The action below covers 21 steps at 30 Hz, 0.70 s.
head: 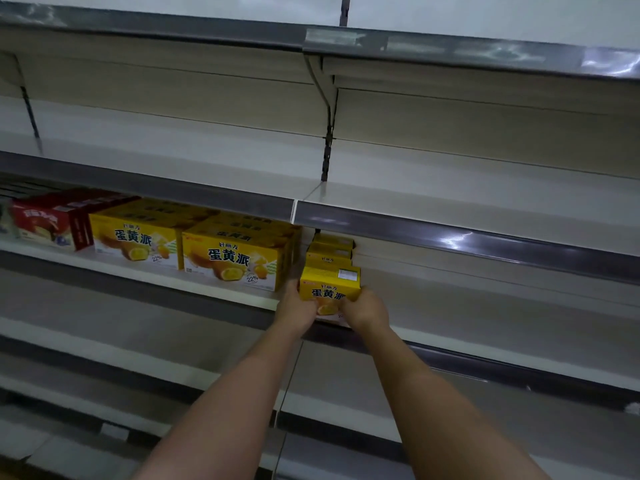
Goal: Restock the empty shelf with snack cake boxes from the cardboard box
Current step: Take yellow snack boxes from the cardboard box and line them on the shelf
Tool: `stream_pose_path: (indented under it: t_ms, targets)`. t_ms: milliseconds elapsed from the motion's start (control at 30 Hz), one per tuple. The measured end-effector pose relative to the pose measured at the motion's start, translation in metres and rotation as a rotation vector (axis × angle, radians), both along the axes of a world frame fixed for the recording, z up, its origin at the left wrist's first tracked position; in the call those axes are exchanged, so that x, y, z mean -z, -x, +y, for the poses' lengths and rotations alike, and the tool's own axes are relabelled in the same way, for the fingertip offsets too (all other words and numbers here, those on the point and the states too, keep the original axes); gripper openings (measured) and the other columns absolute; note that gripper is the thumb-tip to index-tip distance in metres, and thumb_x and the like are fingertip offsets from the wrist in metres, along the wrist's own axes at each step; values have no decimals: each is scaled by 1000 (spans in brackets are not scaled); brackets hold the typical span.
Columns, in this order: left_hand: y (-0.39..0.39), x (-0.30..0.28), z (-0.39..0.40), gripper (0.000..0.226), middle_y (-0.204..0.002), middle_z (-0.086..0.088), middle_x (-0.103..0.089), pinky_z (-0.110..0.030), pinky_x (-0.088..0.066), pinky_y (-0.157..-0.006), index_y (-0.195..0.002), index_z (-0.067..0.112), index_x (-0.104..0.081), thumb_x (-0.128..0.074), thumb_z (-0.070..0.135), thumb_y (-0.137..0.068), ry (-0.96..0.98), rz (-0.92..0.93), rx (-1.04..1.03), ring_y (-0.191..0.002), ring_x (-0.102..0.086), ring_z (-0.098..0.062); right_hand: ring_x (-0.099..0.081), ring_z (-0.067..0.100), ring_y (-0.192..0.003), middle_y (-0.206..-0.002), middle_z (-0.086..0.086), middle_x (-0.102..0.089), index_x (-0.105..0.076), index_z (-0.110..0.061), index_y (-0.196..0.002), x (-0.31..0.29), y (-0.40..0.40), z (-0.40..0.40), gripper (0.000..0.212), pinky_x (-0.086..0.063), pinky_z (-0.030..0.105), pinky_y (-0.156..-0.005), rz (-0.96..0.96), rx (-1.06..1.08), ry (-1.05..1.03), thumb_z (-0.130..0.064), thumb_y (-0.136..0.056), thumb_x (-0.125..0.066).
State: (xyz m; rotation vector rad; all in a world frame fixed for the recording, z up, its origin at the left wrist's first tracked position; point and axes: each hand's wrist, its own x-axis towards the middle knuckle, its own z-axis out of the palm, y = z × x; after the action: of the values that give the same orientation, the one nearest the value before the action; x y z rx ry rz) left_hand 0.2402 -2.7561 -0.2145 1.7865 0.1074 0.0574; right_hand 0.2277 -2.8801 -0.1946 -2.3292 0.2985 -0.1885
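- Head view: store shelving filled the frame, cream metal shelves with grey price-strip edges, under dim light.
- The shelf beyond the fingers was mostly bare to their right; the shelf above them carried nothing visible.
- The left hand and right hand both gripped a small yellow snack cake box, fingers curled round its lower front corners, at the shelf's front edge.
- Directly behind that box, away from the fingers, a row of like yellow boxes ran back toward the rear panel.
- Left of the fingers, past the shelf joint, stood larger yellow cake boxes, two across and stacked.
- Farther left sat a red box, blurred.
- The shelf upright rose above the fingers.
- Below the forearms lay lower shelves.
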Motion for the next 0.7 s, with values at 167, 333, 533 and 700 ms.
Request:
stream_pose_path:
  t_ms: [167,333,533,700]
  targets:
    - [-33,8,3,43,-121,-8,-59,-36,-42,-90,-128,13,-45,-59,5,-89,25,38,24,-111,-54,-25,-58,31,-105,-117,14,-60,-46,-7,-119,4,-23,7,29,-43,34,-79,7,17,-36,-21,-94,-50]
    - [-58,17,10,50,-117,-3,-55,-33,-40,-90,-132,16,-41,-59,5,-87,30,22,58,-110,-51,-23,-57,32,-108,-119,16,-60,-47,-5,-121,13,-49,14,34,-44,33,-81,41,17,-68,-23,-92,-52]
    - [-77,25,12,54,-112,0,-58,-34,-44,-92,-131,28,-44,-60,7,-84,-5,4,109,-107,-54,-24,-57,31,-108,-120,16,-59,-48,-4,-122,23,-70,16,35,-37,27,-74,55,57,-82,-24,-94,-49]
    - [-89,27,7,40,-107,-6,-64,-43,-50,-92,-112,29,-48,-65,13,-80,-14,51,119,-102,-58,-29,-55,31,-110,-122,15,-58,-47,-7,-124,24,-84,18,39,-43,33,-84,47,126,-227,-36,-99,-41]
